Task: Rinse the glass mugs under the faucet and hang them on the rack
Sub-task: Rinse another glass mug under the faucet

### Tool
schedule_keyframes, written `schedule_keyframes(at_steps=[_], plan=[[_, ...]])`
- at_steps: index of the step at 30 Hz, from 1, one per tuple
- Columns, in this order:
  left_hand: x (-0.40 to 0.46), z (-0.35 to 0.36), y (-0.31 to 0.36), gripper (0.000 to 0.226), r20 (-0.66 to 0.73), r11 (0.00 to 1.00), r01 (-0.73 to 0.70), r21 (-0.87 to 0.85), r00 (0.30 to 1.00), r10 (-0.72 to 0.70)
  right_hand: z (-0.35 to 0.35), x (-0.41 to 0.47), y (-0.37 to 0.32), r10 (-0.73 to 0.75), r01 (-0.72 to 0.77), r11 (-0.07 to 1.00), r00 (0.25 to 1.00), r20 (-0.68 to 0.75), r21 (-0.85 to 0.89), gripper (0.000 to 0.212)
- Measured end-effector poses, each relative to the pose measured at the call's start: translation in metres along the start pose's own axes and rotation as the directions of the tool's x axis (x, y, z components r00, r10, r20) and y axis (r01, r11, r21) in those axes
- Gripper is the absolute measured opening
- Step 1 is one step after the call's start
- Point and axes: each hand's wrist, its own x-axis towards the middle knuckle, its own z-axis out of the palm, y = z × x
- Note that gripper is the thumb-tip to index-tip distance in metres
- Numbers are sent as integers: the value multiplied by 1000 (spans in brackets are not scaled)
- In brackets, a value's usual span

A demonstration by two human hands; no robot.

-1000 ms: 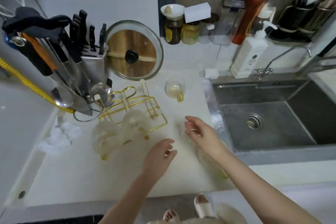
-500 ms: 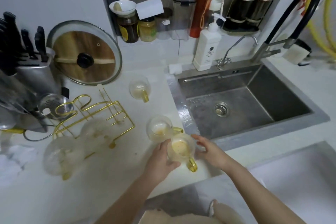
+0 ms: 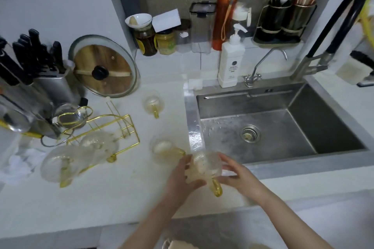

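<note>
1. Holding one glass mug (image 3: 204, 166) between our left hand (image 3: 182, 176) and right hand (image 3: 235, 174), both grips curled round it, above the desk (image 3: 101, 194) edge beside the sink (image 3: 283, 127).
2. We see textured clear glass and a yellow handle (image 3: 216, 188) pointing toward us.

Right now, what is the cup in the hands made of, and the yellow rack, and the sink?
The mug, held by the left hand and right hand, looks like clear dimpled glass: you see through it. Its handle is see-through amber, probably glass too. The rack seems thin metal wire with a shiny gold finish. The sink looks like brushed stainless steel, grey with dull reflections.
</note>
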Motion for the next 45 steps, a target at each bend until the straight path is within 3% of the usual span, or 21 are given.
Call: schedule_keyframes(at_steps=[7,10,15,21,25,32,35,38,42,45], plan=[[15,92,63,69,-12,988,-74,-136,997,74,-96,-34,16,-83,94,994,977,-197,49,63],[19,122,92,61,11,962,-54,-269,998,59,-129,-45,20,-105,120,992,966,-238,48,59],[34,150,127,42,192,917,69,-393,981,9,-164,-57,17,-98,129,989,937,-336,72,52],[73,170,154,47,366,900,164,-403,930,-6,-179,-43,23,-76,144,985,848,-525,91,55],[99,177,168,37,374,921,123,-369,927,26,-186,-27,22,-58,145,983,828,-557,113,49],[134,179,187,54,350,880,161,-447,937,7,-202,-7,15,-21,156,967,834,-551,200,46],[145,180,196,86,264,921,110,-373,964,-8,-217,-1,11,-78,149,984,850,-521,95,42],[159,181,211,105,135,988,-29,-154,990,50,-236,4,7,-129,147,989,867,-481,0,48],[167,192,228,99,-11,938,-315,147,947,320,-266,13,13,-147,143,989,875,-461,-44,56],[172,199,229,95,-41,865,-412,287,897,440,-290,14,16,-157,133,987,890,-429,-87,52]])
